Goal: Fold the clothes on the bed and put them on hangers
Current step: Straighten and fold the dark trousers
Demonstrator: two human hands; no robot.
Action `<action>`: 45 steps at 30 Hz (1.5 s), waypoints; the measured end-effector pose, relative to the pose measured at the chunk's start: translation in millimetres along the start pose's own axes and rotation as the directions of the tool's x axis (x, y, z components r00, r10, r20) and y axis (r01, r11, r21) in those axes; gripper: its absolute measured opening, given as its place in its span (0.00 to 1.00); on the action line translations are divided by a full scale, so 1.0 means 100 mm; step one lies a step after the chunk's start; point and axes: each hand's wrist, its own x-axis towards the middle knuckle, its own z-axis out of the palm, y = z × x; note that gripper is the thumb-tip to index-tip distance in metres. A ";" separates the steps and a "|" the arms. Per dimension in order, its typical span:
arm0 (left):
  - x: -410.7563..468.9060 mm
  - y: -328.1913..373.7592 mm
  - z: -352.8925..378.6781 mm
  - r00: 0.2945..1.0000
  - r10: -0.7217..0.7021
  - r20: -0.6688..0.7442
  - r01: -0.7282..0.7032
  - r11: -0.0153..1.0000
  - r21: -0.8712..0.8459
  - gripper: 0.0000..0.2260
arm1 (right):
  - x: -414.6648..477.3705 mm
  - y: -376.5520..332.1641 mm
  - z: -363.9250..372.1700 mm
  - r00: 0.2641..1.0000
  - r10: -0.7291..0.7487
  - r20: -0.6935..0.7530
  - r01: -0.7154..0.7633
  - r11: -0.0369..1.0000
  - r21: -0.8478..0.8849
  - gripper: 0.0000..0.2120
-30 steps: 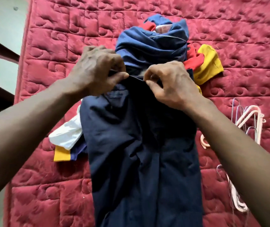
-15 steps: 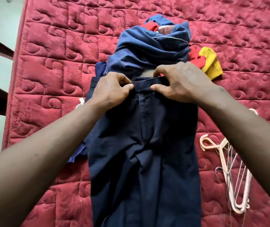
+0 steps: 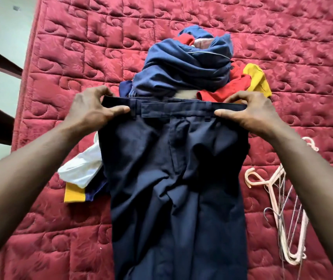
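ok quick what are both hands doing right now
Left hand: closed, pinching the waistband of the dark navy fabric trousers at its left end.
Right hand: closed, pinching the same waistband at its right end.

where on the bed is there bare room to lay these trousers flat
Bare quilt lies left of the clothes pile, toward the bed's left edge, and to the upper right beyond the yellow garment. Crowded: the hangers at right, the white garment beside the trousers.

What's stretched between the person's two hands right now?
In the head view, the navy trousers' waistband spans from the left hand to the right hand, both pinching it.
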 end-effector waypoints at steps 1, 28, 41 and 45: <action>-0.03 -0.02 -0.04 0.998 0.045 -0.042 -0.044 0.999 0.007 0.19 | -0.01 0.03 -0.02 0.999 0.019 -0.027 -0.018 0.998 0.055 0.17; -1.96 1.66 0.34 0.983 -0.086 -0.162 -0.035 0.778 -0.628 0.05 | -1.63 -0.97 0.48 0.934 0.357 0.009 -0.065 0.144 0.987 0.08; -2.45 1.77 0.28 0.996 0.038 -0.079 -0.077 0.813 -0.577 0.20 | -2.13 -0.80 0.16 0.988 0.112 -0.104 0.033 0.504 0.863 0.11; -2.48 2.00 -0.32 0.988 0.092 -0.124 -0.150 0.755 -0.639 0.14 | -2.28 -0.94 -0.45 0.978 0.039 -0.203 0.150 0.543 0.826 0.08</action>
